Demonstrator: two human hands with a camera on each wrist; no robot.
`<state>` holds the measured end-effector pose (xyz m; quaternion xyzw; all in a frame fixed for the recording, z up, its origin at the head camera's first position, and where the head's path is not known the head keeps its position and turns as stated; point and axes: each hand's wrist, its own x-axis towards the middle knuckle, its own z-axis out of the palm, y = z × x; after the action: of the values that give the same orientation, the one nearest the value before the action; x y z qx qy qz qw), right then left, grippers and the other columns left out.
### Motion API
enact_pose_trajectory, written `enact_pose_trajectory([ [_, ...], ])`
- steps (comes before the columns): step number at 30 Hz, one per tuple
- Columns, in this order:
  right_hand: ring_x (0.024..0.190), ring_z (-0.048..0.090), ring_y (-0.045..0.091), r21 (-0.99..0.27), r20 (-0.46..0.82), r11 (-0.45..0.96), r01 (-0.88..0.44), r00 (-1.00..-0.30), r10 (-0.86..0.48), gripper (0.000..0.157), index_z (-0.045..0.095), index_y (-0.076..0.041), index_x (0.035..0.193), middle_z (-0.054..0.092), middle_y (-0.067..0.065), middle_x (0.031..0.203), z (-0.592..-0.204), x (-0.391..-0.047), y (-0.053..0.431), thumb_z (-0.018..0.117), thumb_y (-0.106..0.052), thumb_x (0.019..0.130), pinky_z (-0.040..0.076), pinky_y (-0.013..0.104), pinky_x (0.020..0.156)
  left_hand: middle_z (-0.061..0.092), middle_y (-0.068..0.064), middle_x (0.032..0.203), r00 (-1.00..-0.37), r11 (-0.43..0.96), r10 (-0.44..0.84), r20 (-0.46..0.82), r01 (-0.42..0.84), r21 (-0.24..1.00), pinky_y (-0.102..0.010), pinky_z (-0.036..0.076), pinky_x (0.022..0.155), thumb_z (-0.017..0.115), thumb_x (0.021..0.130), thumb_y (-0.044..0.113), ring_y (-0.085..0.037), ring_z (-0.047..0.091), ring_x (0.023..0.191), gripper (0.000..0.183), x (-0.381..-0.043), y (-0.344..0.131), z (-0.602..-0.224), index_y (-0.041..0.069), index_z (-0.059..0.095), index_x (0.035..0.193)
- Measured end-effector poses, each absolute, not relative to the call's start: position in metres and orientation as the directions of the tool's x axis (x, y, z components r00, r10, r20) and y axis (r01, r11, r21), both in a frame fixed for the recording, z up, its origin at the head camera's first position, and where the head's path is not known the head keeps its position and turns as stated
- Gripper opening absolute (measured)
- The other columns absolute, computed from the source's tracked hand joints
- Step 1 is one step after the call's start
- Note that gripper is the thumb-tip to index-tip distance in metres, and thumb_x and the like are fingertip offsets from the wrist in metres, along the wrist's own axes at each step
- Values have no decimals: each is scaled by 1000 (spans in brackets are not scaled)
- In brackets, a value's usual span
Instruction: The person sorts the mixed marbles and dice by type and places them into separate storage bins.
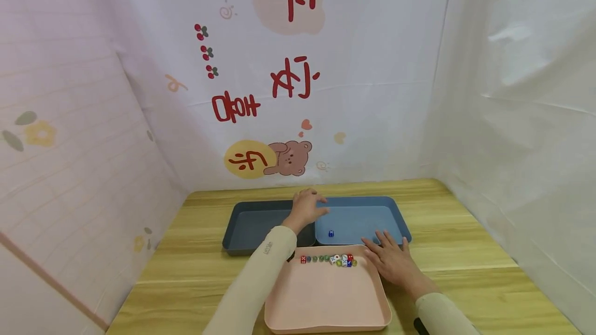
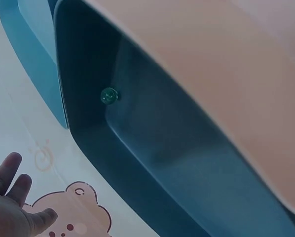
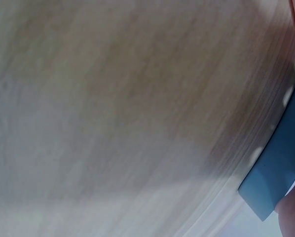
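Observation:
My left hand [image 1: 307, 210] hovers above the border between the dark blue-grey tray [image 1: 237, 244] and the light blue tray [image 1: 360, 217]. Its fingers are spread and nothing shows between them; in the left wrist view they appear at the lower left. A green glass marble [image 2: 109, 96] lies inside the dark tray. In the light blue tray sits a blue die [image 1: 331, 233]. My right hand [image 1: 393, 260], fingers outstretched, lies at the light blue tray's front edge, beside the pink tray's corner. The pink tray [image 1: 328, 299] holds a row of red, white and blue dice [image 1: 345, 260] and glass marbles [image 1: 321, 259].
All three trays stand on a wood-grain table [image 1: 186, 273], the pink one in front of the other two. A printed white cloth [image 1: 372, 92] hangs behind the table, with more cloth along both sides.

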<state>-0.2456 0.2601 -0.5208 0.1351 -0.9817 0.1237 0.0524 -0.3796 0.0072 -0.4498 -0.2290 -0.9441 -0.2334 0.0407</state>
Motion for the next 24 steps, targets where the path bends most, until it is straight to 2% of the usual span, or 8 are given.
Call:
enact_pose_trajectory([
  [8, 143, 25, 47, -240, 118, 934, -265, -963, -243, 49, 53, -19, 146, 36, 23, 154, -518, -243, 263, 43, -44, 105, 9, 79, 104, 53, -8, 139, -884, 760, 431, 180, 463, 456, -60, 18, 115, 71, 93, 37, -32, 43, 132, 28, -374, -6, -448, 22, 73, 116],
  [11, 143, 25, 47, -241, 117, 935, -261, -964, -239, 49, 52, -19, 146, 36, 23, 154, -520, -243, 265, 43, -45, 105, 8, 80, 104, 51, -11, 141, -880, 744, 442, 172, 467, 477, -60, 15, 115, 72, 92, 35, -34, 41, 133, 27, -370, -10, -447, 21, 73, 116],
  [18, 142, 26, 48, -243, 133, 932, -267, -961, -241, 49, 53, -18, 146, 37, 24, 153, -522, -242, 265, 43, -44, 105, 8, 80, 103, 49, -13, 143, -881, 728, 445, 159, 459, 509, -61, 21, 112, 73, 91, 35, -36, 40, 134, 27, -360, -29, -449, 19, 74, 114],
  [24, 143, 25, 47, -255, 126, 928, -273, -960, -248, 50, 53, -18, 146, 37, 24, 153, -519, -240, 260, 43, -45, 105, 9, 80, 104, 48, -15, 145, -880, 715, 449, 155, 458, 528, -62, 19, 113, 74, 91, 31, -40, 38, 136, 28, -350, -51, -453, 14, 75, 113],
])
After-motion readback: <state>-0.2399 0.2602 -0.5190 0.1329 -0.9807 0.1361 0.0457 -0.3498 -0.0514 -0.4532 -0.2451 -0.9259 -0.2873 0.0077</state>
